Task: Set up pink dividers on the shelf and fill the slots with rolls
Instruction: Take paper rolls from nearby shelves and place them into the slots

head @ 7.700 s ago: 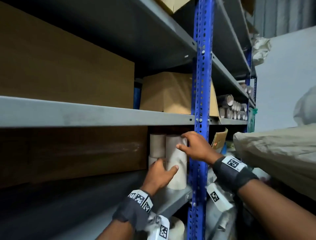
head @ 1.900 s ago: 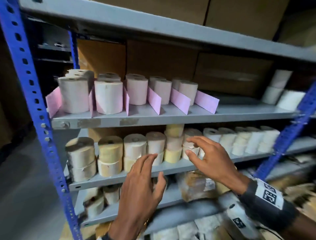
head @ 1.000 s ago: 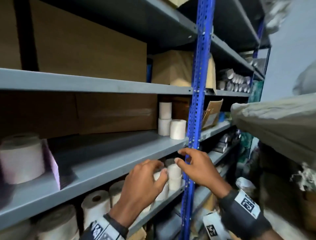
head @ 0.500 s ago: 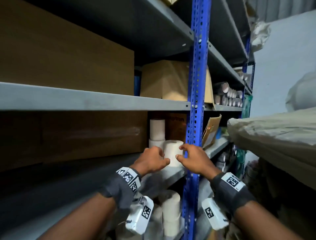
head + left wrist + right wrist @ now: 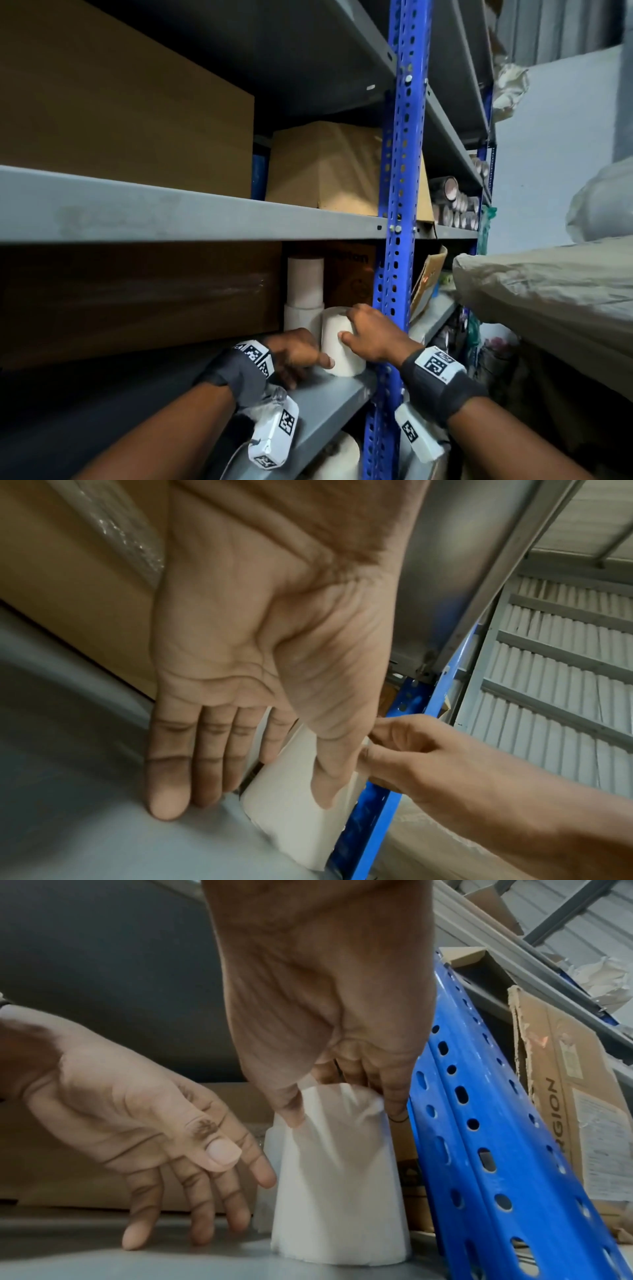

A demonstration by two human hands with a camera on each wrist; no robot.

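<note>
A white roll (image 5: 342, 349) stands upright on the grey shelf (image 5: 325, 401), right beside the blue upright (image 5: 397, 205). My right hand (image 5: 346, 325) grips the roll's top from above, thumb on its near side and fingers over the far edge; the right wrist view shows that grip (image 5: 342, 1112) on the roll (image 5: 335, 1191). My left hand (image 5: 310, 370) lies low on the roll's left, fingers straight with their tips on the shelf and the thumb against the roll (image 5: 291, 804). Two more white rolls (image 5: 305, 291) are stacked behind. No pink dividers are in view.
A long brown carton (image 5: 137, 301) fills the back of this shelf to the left. More cartons (image 5: 329, 164) sit on the shelf above. A torn cardboard box (image 5: 428, 277) lies past the upright, and a large sack (image 5: 548, 291) bulges at the right. Further rolls (image 5: 339, 455) stand below.
My hands came from the divider section to the shelf's right end. Over the last half second the left hand dropped onto the shelf and the right hand closed over the roll's top.
</note>
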